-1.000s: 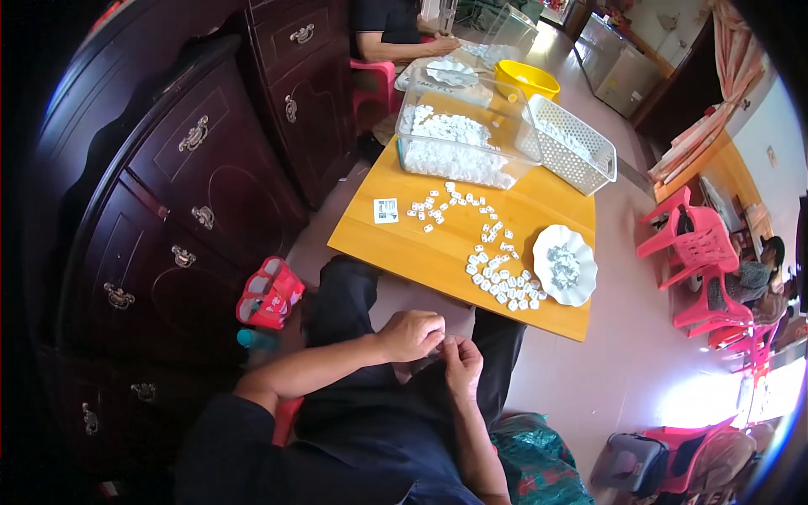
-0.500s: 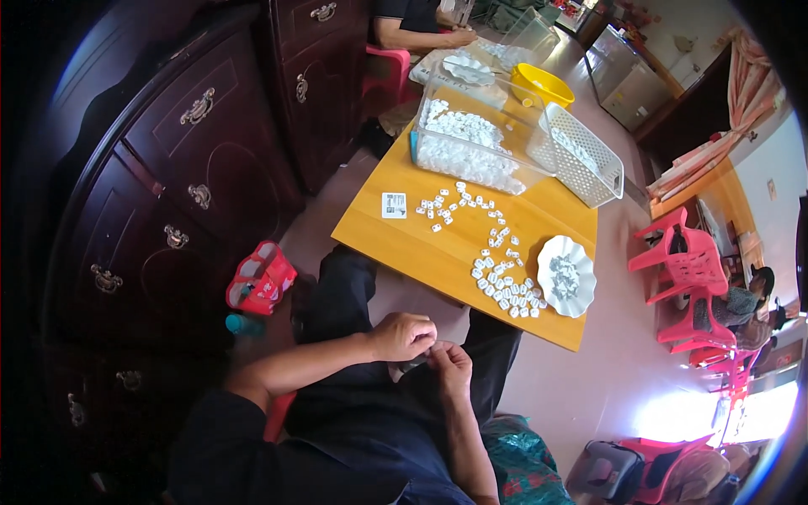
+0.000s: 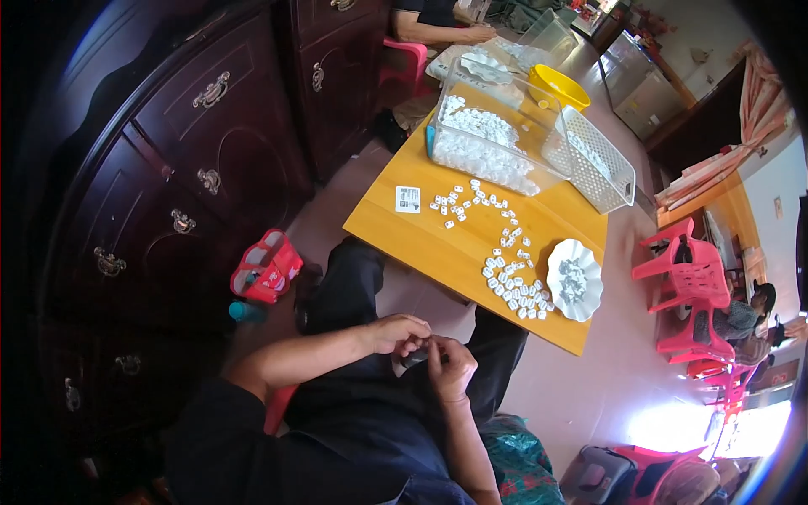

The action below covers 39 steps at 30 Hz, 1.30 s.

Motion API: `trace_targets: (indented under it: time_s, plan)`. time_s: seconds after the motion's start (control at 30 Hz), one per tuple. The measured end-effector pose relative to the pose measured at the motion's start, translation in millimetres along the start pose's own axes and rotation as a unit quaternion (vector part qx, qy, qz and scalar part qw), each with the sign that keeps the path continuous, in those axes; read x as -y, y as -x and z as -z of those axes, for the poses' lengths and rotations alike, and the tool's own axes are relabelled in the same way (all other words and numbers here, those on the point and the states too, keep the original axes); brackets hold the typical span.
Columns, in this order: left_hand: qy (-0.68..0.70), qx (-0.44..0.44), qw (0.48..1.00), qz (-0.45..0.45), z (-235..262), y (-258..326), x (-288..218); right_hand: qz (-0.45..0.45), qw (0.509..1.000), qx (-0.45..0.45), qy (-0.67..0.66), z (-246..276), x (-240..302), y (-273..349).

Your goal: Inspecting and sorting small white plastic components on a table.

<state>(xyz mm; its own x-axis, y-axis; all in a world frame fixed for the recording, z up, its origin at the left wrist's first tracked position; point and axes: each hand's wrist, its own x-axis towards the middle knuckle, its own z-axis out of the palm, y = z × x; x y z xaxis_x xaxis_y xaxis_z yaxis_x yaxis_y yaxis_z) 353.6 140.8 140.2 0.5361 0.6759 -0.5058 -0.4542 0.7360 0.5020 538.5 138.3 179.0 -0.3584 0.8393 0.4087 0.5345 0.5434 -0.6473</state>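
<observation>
My left hand [image 3: 399, 333] and my right hand [image 3: 450, 367] meet over my lap, fingers pinched together on a small dark part [image 3: 418, 356] between them; its details are too small to tell. Ahead stands a yellow wooden table [image 3: 438, 252]. Several small white pieces [image 3: 515, 284] lie scattered on it near a white scalloped dish [image 3: 575, 279] holding small grey bits. More white pieces [image 3: 461, 205] lie beside a small printed card [image 3: 407, 199].
A clear plastic bin [image 3: 484, 139] of white pieces, a white mesh basket [image 3: 593, 162] and a yellow bowl [image 3: 558, 86] stand at the table's far end. Another person [image 3: 433, 21] sits beyond. Dark wooden cabinets [image 3: 194, 160] line the left. Red plastic chairs [image 3: 686, 286] stand right. A red object [image 3: 266, 268] lies on the floor.
The view has shifted a little as my head moved. Both hands stay together over my lap, with only slight finger movement.
</observation>
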Motion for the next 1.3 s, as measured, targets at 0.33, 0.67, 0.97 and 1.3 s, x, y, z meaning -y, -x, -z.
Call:
trace_targets:
  time_s: [0.33, 0.67, 0.97, 1.3]
  plan:
    - [-0.572, -0.149, 0.68, -0.434, -34, 15, -9, -0.442, 0.712, 0.103, -0.535, -2, -29, 9]
    - [-0.648, -0.136, 0.6, -0.449, -38, 16, -10, -0.42, 0.717, 0.083, -0.55, 1, -28, 8]
    - [-0.13, -0.04, 0.982, -0.133, -21, 6, -5, -0.251, 0.902, 0.023, -0.351, -5, -11, 3]
    - [-0.431, -0.133, 0.838, -0.307, -39, 14, -16, -0.341, 0.816, -0.017, -0.466, -4, 0, -2]
